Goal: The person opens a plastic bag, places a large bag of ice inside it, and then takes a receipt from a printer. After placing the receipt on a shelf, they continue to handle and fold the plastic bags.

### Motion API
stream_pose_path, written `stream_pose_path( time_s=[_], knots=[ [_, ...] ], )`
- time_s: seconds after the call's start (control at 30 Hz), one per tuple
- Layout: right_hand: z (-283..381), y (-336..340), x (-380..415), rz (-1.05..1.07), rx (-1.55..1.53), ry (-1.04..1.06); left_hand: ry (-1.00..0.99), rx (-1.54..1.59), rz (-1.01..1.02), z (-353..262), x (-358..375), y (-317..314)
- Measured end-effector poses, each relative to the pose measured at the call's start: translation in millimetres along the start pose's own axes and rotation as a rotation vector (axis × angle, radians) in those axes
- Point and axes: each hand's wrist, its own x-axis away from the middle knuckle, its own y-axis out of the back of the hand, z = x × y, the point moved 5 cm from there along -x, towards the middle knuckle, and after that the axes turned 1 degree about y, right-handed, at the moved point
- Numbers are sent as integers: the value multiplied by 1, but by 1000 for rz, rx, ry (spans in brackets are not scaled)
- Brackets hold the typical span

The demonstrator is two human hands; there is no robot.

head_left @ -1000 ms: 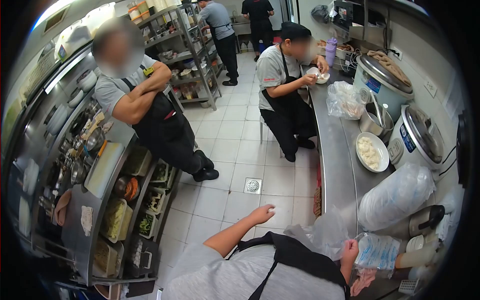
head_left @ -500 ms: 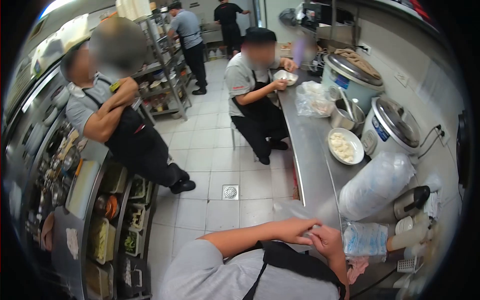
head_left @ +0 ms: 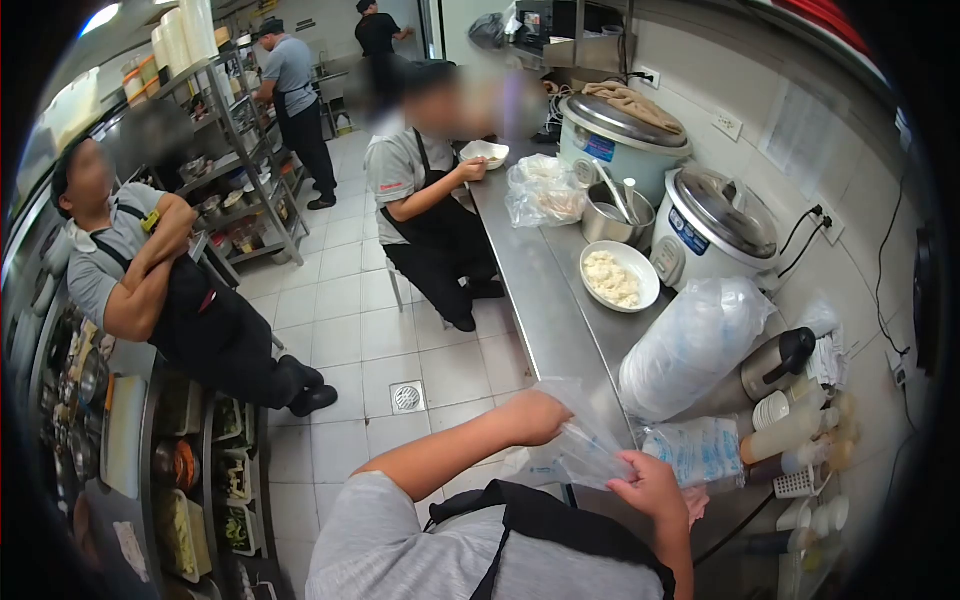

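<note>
My left hand [head_left: 538, 416] is closed on one side of a clear plastic bag [head_left: 590, 440], which hangs in front of me beside the counter's edge. Pinching the bag's other side between thumb and fingers is my right hand [head_left: 650, 484]. The thin plastic is stretched between the two hands, and part of it droops below my left hand. Close to my right hand lies a clear packet with blue print [head_left: 695, 449] on the counter. A large plastic-wrapped bundle [head_left: 690, 350] rests just beyond it.
Along the steel counter [head_left: 545, 290] are a white bowl of pale food [head_left: 620, 276], a metal pot [head_left: 617, 215], two rice cookers [head_left: 705, 235] and a kettle [head_left: 778, 362]. A seated person [head_left: 420, 190] holds a bowl; another [head_left: 150, 260] stands arms crossed at left. A drain [head_left: 407, 397] is in the floor.
My hands, close together before, have moved apart with the bag spread between them. The view has turned right. The seated person's bowl is now held nearer the counter's far end.
</note>
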Motion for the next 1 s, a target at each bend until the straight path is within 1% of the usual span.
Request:
stream_pose_path(
  time_s=[0.07, 0.17, 0.27, 0.37, 0.47, 0.57, 0.6, 0.67, 0.7, 0.77, 0.8, 0.9, 1.0],
  knots=[
    [-2, -3, 0, 55, 127, 66, -18, -22, -37, -1, -9, 6],
    [-14, -2, 3, 135, 152, 135, -39, -46, 1, -4, -23, 5],
    [-13, 18, 5, 238, -59, -28, -50, -34, 90, -9, -33, 3],
    [-16, 39, 14, -42, -564, 74, -106, 79, 182, -12, -42, -21],
    [-23, 43, 18, -172, -934, 127, -168, 274, 292, -24, -45, -44],
    [-48, 39, 28, -217, -1177, 17, -235, 399, 359, -40, -44, -50],
    [-54, 38, 29, -310, -1211, -2, -272, 487, 334, -45, -42, -48],
    [-66, 33, 31, -485, -1277, -47, -262, 567, 373, -46, -40, -58],
    [-69, 28, 31, -467, -1301, -56, -255, 609, 391, -46, -37, -63],
    [-77, 18, 33, -432, -1348, -74, -122, 744, 492, -44, -27, -73],
    [-84, 11, 34, -429, -1342, -121, -55, 809, 544, -44, -22, -76],
    [-107, -16, 43, -422, -1316, -284, 20, 919, 691, -56, 0, -72],
    [-139, -48, 48, -423, -1259, -455, -178, 1217, 616, -55, 11, -104]
  ],
)
